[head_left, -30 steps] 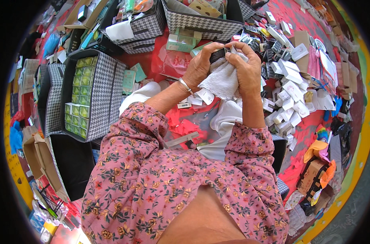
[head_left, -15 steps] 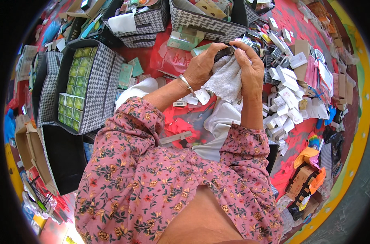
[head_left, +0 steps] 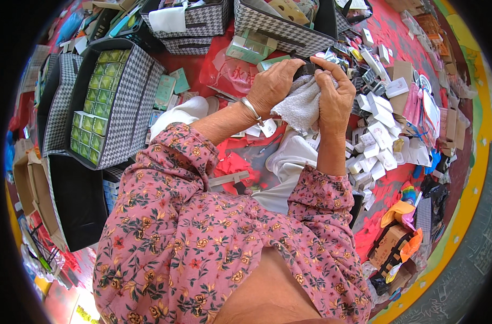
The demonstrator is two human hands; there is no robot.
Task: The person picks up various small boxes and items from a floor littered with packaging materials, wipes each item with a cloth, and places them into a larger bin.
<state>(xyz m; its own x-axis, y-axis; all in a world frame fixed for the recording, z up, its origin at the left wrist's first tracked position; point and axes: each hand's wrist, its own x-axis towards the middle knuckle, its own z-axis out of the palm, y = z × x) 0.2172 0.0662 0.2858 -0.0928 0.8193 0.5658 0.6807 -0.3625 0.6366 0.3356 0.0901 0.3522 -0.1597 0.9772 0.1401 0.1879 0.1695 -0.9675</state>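
Note:
A pale grey terry cloth hangs between my two hands in front of me. My left hand, with a silver bangle at its wrist, is closed on a small dark strap-like thing at the top of the cloth. Its exact kind is partly hidden by my fingers. My right hand is closed on the cloth, thumb and forefinger pinching near the dark thing. Under the hands lie a white tag and a white cloth-like heap.
At the left stands a houndstooth storage box holding green packs. More houndstooth boxes stand at the far side. Many small white boxes lie heaped at the right. A brown carton sits at the lower right.
Both hands stay on the cloth and dark thing. My right thumb and the cloth have shifted slightly, covering more of the dark thing. The whole view has tilted a little.

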